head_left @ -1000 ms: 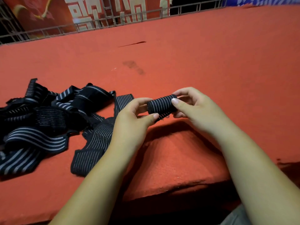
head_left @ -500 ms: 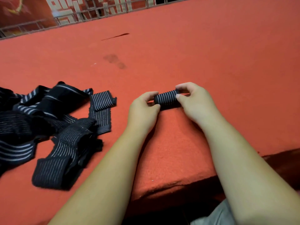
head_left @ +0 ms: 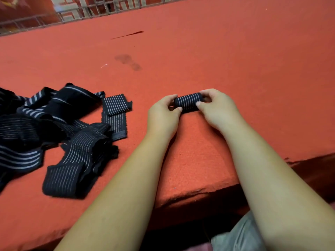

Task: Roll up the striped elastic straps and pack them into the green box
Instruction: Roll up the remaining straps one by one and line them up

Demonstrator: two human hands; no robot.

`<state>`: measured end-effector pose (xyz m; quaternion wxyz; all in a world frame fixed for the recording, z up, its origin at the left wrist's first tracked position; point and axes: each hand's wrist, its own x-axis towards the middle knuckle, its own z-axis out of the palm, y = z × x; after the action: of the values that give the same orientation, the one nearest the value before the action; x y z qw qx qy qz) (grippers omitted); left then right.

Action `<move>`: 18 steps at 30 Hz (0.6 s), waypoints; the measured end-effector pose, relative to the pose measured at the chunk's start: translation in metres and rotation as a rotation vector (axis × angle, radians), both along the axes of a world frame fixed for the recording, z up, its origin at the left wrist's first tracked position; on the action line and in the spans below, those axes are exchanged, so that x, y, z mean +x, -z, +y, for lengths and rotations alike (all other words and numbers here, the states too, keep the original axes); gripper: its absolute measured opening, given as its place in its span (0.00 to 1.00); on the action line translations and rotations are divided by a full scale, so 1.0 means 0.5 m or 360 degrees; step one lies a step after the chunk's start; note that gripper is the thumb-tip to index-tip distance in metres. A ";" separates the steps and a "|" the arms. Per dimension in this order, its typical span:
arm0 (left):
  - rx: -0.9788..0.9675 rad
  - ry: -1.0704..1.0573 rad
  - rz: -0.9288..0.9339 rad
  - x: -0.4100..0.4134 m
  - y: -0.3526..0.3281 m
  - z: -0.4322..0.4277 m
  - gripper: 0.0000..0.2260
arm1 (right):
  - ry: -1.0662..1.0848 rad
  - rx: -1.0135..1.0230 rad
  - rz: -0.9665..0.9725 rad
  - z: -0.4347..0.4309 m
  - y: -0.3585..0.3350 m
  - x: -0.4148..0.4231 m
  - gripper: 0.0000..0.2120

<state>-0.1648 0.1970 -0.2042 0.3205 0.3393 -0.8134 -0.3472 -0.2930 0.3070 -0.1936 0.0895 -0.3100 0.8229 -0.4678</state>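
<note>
Head view: left hand (head_left: 163, 115) and right hand (head_left: 217, 109) pinch opposite ends of the rolled strap (head_left: 188, 103) near the tabletop's (head_left: 235, 60) front edge, presumably so the elastic coil cannot spring loose; unrolled straps (head_left: 54, 127) lie heaped toward the left edge; green box not in view.

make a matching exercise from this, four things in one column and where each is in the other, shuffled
1 rolled strap
2 loose straps
3 dark stain
4 metal railing

A along the far edge, top left
B gripped by left hand and right hand
C heaped on the red felt, left side
D beyond the heap, toward the railing

Pairs: 1-B, 2-C, 3-D, 4-A
</note>
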 end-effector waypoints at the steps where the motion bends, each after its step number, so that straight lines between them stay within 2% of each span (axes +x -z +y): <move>1: 0.0007 -0.0004 0.0009 0.001 -0.002 0.002 0.22 | -0.0001 0.0010 -0.0001 0.001 -0.002 0.002 0.17; 4: 0.0152 -0.0042 0.0050 0.004 -0.009 0.006 0.24 | 0.0031 0.0004 -0.0028 0.003 -0.006 0.007 0.18; 7: 0.0325 -0.0158 0.0140 0.011 -0.014 0.009 0.22 | 0.0162 -0.0016 -0.0061 0.008 -0.021 0.017 0.18; 11: 0.0285 -0.0155 0.0058 0.037 -0.032 0.026 0.18 | 0.0273 -0.0150 0.0019 0.008 -0.048 0.050 0.16; 15: 0.0225 -0.0124 -0.0055 0.101 -0.075 0.040 0.17 | 0.0186 -0.0332 0.0024 -0.010 -0.068 0.106 0.10; 18: 0.0160 -0.0156 -0.0032 0.182 -0.127 0.039 0.15 | 0.0082 -0.0427 -0.0051 -0.032 -0.072 0.146 0.08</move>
<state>-0.0737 0.2166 -0.1405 0.3115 0.3980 -0.7804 -0.3681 -0.2198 0.2909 -0.1577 0.0482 -0.2904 0.7592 -0.5805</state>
